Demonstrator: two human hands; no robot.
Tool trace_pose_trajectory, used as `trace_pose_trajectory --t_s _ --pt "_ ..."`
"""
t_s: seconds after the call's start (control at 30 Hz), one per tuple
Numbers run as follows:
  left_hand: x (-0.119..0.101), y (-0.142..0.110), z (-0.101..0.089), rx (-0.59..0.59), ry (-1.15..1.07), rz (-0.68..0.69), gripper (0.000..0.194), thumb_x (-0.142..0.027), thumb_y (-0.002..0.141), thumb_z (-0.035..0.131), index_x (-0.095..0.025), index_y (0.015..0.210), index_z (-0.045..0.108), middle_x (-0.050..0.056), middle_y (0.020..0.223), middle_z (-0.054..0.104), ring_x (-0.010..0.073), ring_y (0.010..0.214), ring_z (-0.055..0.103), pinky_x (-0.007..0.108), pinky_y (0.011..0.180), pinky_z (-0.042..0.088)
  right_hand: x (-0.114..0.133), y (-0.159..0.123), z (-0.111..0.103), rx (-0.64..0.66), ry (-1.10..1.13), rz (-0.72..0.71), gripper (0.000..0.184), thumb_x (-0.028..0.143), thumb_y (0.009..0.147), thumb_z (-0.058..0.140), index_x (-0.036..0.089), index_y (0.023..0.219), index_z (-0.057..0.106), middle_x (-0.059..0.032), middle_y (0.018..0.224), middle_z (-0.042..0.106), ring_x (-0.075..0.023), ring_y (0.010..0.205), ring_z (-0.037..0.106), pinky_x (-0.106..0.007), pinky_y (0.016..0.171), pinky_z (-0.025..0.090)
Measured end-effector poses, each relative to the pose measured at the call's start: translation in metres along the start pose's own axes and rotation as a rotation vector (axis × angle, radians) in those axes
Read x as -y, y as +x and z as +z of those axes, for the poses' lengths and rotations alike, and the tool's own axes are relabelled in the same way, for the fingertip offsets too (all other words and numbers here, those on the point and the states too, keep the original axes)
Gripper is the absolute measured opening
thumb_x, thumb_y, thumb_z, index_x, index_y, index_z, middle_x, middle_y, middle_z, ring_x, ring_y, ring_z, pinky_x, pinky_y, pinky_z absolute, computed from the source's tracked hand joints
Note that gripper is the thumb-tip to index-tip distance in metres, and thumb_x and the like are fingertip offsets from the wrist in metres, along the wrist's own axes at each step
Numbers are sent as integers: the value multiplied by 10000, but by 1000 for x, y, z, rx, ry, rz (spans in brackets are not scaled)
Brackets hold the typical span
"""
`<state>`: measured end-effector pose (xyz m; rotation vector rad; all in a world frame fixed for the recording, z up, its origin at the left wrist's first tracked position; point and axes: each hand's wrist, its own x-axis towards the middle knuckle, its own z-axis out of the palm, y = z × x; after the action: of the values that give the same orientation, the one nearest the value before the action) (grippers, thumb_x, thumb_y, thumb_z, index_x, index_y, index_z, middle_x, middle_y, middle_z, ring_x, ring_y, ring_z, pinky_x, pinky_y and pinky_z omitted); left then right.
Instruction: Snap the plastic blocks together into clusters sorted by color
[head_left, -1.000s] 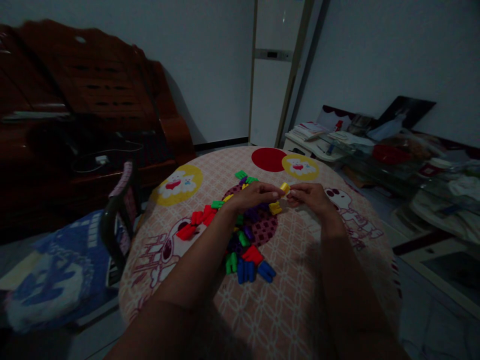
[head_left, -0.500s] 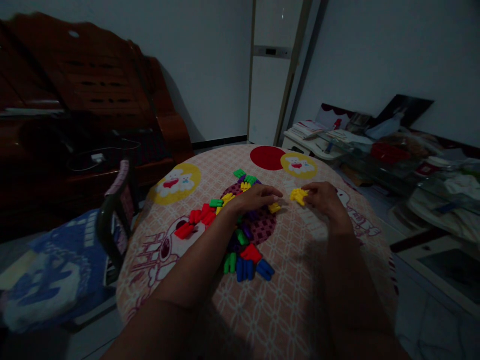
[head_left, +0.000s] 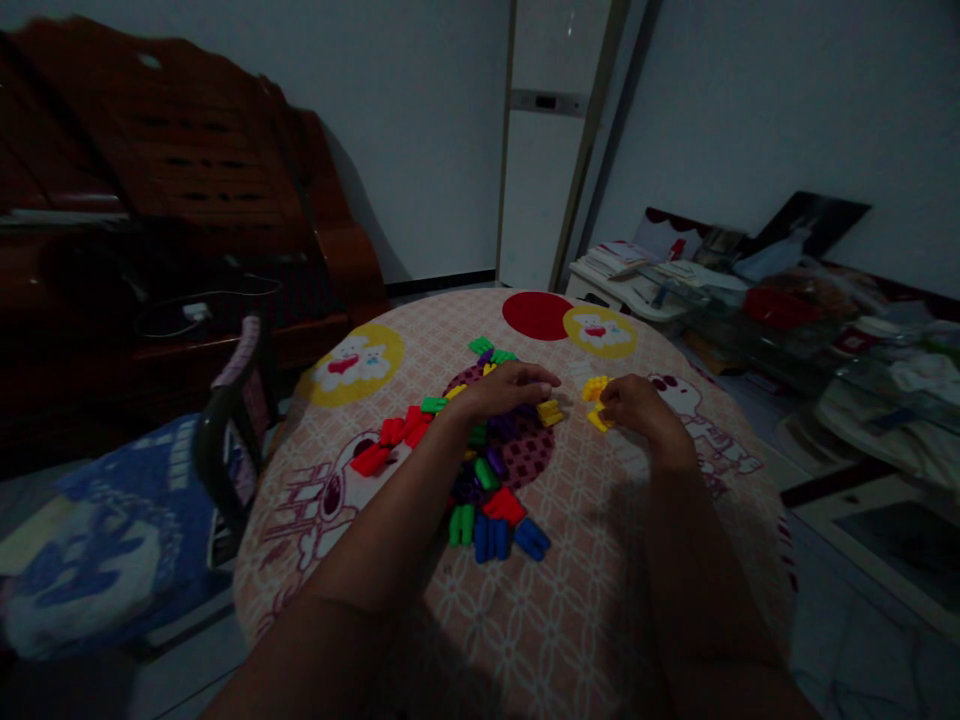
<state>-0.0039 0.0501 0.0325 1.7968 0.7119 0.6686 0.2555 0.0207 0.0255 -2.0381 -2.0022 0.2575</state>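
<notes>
Dim walls (head_left: 420,130) back the tablecloth (head_left: 570,580), left hand (head_left: 511,390) spread, right hand (head_left: 637,408) pinching yellow block (head_left: 598,419).

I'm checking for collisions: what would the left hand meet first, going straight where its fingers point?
Probably the upper yellow toy block beside the right hand; the left hand's height above the table is unclear, so it might pass over.

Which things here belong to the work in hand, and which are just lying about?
In use:
- yellow blocks at the right hand
- coloured blocks around the left hand

Lying about:
- papers, far right
- white adapter, left
- blue cloth, near left
</notes>
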Motion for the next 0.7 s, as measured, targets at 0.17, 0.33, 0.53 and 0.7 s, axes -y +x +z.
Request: trace_pose_trajectory --t_s 0.17,0.33,0.53,0.7 --pt "-2 -3 -5 -20 -8 9 287 -303 894 606 -181 1126 725 99 1131 743 226 1052 692 364 907 560 -2 -3 6 87 -108 1 92 140 631 749 181 710 724 -42 728 697 -177 717 653 -248 630 433" --pt "-3 -3 -11 -59 40 12 293 -294 893 599 -177 1130 723 106 1136 744 241 1057 694 364 893 568 -6 -1 8 42 -136 17 143 147 674 715 182 812 727 -56 791 710 -172 730 643 -242 633 421" --pt "-4 -4 -12 -79 13 2 317 -294 883 607 -154 1142 723 113 1130 742 251 1042 695 380 908 570 -12 2 4 -30 -169 20 197 134 715 666 165 901 723 -95 932 741 -196 816 656 -251 676 430" --pt "-5 -5 -12 -83 -20 -22 299 -269 877 601 -172 1129 730 103 1141 742 250 1064 686 380 913 567 -9 5 9 -89 -170 2 223 94 735 604 178 885 745 -91 936 748 -195 842 664 -255 741 453"
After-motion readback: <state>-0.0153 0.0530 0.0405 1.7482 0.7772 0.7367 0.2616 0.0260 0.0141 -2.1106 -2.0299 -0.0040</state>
